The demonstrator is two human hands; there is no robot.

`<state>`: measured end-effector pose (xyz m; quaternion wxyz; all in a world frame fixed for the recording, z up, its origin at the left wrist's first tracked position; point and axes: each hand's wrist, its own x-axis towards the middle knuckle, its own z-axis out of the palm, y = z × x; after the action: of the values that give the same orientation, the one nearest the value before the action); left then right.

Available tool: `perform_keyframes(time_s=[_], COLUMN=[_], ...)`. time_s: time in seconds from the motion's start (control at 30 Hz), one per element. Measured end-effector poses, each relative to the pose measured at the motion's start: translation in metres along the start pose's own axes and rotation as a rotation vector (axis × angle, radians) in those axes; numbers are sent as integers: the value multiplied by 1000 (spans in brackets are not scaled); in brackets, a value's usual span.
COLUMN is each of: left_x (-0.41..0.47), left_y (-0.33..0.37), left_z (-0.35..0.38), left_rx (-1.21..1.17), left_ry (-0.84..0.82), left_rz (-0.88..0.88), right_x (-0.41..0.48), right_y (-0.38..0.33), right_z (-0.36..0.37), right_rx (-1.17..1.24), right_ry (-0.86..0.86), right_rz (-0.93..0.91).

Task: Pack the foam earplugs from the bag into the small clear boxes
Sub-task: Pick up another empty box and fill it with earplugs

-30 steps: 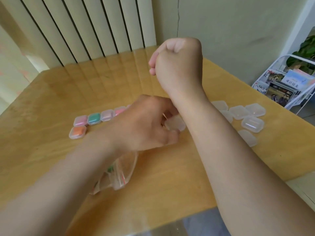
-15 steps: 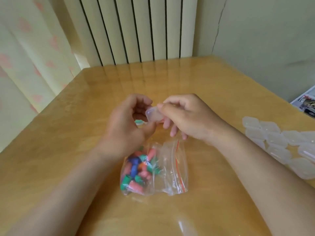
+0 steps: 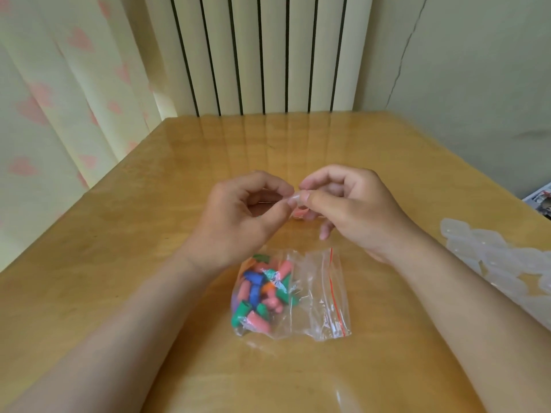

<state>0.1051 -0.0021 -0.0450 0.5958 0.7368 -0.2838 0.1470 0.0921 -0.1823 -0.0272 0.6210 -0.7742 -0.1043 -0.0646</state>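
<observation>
We see a pale wall (image 3: 477, 84), a curtain (image 3: 59, 114) with pink hearts and a white ribbed panel (image 3: 268, 55) behind a glossy wooden bench (image 3: 149, 234). On the bench the clear bag (image 3: 316, 293) lies near us, with the coloured foam earplugs (image 3: 256, 293) inside. The empty clear boxes (image 3: 492, 257) lie at the right edge. Above the bag, the left hand (image 3: 238, 222) and the right hand (image 3: 351, 210) each have a narrow grip and pinch one small clear box (image 3: 295, 201) between them.
</observation>
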Motion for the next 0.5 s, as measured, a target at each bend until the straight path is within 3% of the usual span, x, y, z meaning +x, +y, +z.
perform_keyframes(time_s=[0.5], left_x=[1], left_y=[3], left_z=[-1], left_rx=[-20], left_ry=[24], left_rz=[-34], right_x=[0], right_y=[3], right_z=[7], right_rx=[22], right_ry=[-37], right_rz=[-39])
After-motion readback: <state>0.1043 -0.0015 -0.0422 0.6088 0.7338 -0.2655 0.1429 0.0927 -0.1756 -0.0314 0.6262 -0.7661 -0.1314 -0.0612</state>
